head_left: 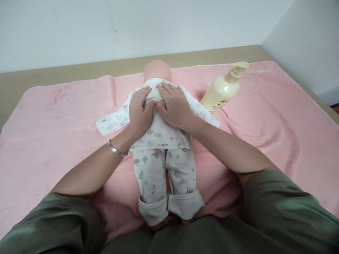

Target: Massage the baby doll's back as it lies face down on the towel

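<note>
Both your hands lie palm down, side by side, on the upper shirt of the doll (165, 135), which is stretched lengthwise at the centre of the frame. Your left hand (140, 111) rests flat, fingers close together and pointing up the frame, thumb angled inward. Your right hand (174, 106) is spread a little wider, fingers slanting to the upper left, its thumb meeting or nearly meeting the other. Neither grips anything. Your forearms come in from the lower corners, with a silver bracelet (116, 149) on the left wrist and dark green sleeves (60, 215) pushed up.

The doll's head is toward the top centre; its cuffed trousers (181, 173) reach the bottom centre, close to your clothing. At upper right a pale yellow pump bottle (222, 90) stands on the pink blanket (60, 141), its base partly hidden behind the doll's sleeve. Wooden tabletop (206, 55) and white wall (172, 28) show behind.
</note>
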Motion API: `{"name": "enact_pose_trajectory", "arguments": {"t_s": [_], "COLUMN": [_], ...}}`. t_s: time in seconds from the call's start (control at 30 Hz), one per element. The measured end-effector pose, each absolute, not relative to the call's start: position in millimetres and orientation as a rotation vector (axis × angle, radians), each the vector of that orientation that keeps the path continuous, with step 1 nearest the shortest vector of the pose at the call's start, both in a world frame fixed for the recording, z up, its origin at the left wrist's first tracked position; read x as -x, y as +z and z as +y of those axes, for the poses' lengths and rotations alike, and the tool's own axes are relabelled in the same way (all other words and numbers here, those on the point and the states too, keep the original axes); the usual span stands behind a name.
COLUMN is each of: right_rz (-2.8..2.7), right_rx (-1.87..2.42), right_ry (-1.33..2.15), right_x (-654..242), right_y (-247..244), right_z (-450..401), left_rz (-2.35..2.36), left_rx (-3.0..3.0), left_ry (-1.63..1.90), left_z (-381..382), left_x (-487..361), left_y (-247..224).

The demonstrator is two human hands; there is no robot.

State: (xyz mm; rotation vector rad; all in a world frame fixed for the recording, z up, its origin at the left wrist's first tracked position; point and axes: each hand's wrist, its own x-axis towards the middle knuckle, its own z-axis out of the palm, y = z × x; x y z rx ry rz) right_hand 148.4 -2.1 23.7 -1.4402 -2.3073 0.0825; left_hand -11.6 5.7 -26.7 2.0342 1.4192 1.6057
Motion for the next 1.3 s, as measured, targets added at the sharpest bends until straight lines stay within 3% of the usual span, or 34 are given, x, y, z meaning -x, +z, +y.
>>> {"name": "enact_pose_trajectory", "arguments": {"t_s": [1.3], "right_rz": [-2.344], "right_rx": [1.484], "right_ry": [-0.001], "right_x": [-144.5], "right_y": [29.9], "right_z": [-21.0], "left_rz": [1.553], "left_rx": [-1.972], "left_ry": [1.454], "left_z": [8.5], "left_x": [11.2], "left_y": [-24.2]}}
